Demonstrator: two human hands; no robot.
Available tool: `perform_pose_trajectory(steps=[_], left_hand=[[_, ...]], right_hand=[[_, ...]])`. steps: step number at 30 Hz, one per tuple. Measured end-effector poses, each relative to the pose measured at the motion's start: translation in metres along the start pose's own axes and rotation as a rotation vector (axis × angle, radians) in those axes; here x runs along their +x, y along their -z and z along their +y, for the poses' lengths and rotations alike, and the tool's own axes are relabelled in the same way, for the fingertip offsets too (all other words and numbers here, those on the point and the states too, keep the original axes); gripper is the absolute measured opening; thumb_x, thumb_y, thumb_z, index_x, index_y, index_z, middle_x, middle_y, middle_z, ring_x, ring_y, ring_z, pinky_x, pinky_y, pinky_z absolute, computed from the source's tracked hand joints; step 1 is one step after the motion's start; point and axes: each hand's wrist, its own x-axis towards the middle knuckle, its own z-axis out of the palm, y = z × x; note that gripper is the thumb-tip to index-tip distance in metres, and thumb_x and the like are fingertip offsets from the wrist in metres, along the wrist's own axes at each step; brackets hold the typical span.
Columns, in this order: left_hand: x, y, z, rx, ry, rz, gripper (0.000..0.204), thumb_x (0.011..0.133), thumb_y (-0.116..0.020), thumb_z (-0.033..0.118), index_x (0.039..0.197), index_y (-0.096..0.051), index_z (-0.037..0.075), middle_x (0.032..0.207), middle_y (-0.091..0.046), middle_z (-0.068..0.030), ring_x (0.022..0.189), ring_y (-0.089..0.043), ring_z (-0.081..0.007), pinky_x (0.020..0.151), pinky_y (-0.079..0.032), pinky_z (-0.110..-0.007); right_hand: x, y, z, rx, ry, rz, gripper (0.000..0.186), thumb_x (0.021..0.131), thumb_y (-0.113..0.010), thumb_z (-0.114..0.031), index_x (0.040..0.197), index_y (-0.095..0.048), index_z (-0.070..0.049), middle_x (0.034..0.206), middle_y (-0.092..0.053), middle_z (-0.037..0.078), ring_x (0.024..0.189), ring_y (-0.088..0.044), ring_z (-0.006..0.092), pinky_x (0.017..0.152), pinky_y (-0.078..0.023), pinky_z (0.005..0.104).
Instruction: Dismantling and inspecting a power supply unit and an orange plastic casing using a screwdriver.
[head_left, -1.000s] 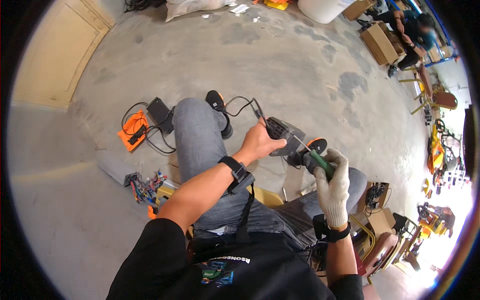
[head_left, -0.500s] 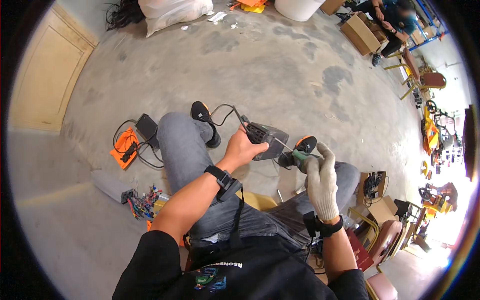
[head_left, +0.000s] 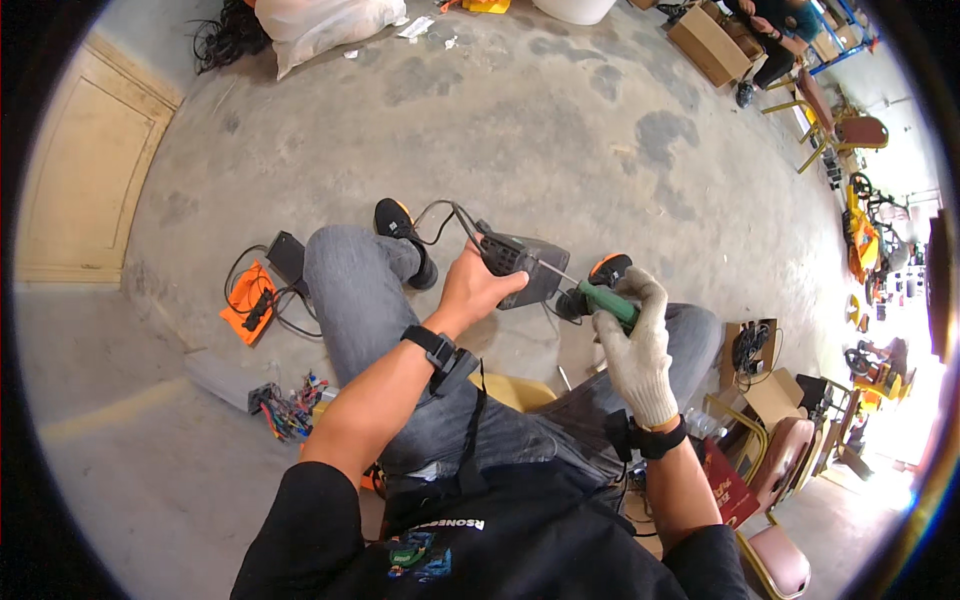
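My bare left hand [head_left: 470,292] is closed round a black power adapter [head_left: 540,266], a box with a slotted end and a dark cable [head_left: 440,207] looping away on the left. The thumb presses on the near side of the box. A pale knitted glove covers my right hand [head_left: 638,352], whose fingers curl round the green handle of a screwdriver [head_left: 608,302]. Its thin metal shaft runs up and left to the slotted end of the box. Whether the tip sits in a screw is too small to tell.
On the floor to the left lie another black adapter [head_left: 287,258] and an orange bag [head_left: 248,303] with cables. A bundle of coloured wires [head_left: 287,408] is at lower left. Chairs [head_left: 780,465] and an open carton with cables [head_left: 750,350] stand right. A person sits far right beside a carton [head_left: 708,48].
My right fingers have shifted on the screwdriver, so more of its green handle shows. The adapter and left hand sit slightly further left and higher in view.
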Motion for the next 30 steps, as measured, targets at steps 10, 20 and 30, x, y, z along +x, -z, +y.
perform_pose_trajectory(steps=[10, 20, 30], left_hand=[[0.001, 0.000, -0.001, -0.004, 0.001, -0.015, 0.044, 0.075, -0.088, 0.015, 0.107, -0.061, 0.002, 0.097, -0.071, -0.0058, 0.087, -0.067, -0.0149, 0.080, -0.055, -0.032], [0.001, 0.002, -0.002, -0.012, 0.013, -0.032, 0.050, 0.074, -0.087, 0.024, 0.111, -0.062, 0.001, 0.099, -0.073, -0.0110, 0.091, -0.071, -0.0239, 0.084, -0.056, -0.036], [0.003, 0.002, -0.001, 0.034, 0.049, -0.020, 0.046, 0.075, -0.089, 0.016, 0.109, -0.062, 0.001, 0.098, -0.072, -0.0068, 0.087, -0.068, -0.0155, 0.078, -0.056, -0.032]], right_hand=[[0.005, -0.003, 0.001, 0.075, 0.043, 0.031, 0.051, 0.098, -0.063, -0.009, 0.142, -0.041, 0.004, 0.101, -0.066, 0.012, 0.065, -0.060, 0.0116, 0.058, -0.050, 0.0293], [0.002, 0.004, -0.002, 0.013, -0.079, -0.045, 0.056, 0.094, -0.068, -0.008, 0.142, -0.041, 0.001, 0.111, -0.066, 0.017, 0.100, -0.068, 0.0251, 0.089, -0.054, 0.0365], [0.003, 0.006, 0.002, 0.000, -0.226, -0.087, 0.057, 0.094, -0.069, -0.009, 0.142, -0.041, 0.001, 0.109, -0.066, 0.018, 0.100, -0.069, 0.0296, 0.087, -0.055, 0.0393]])
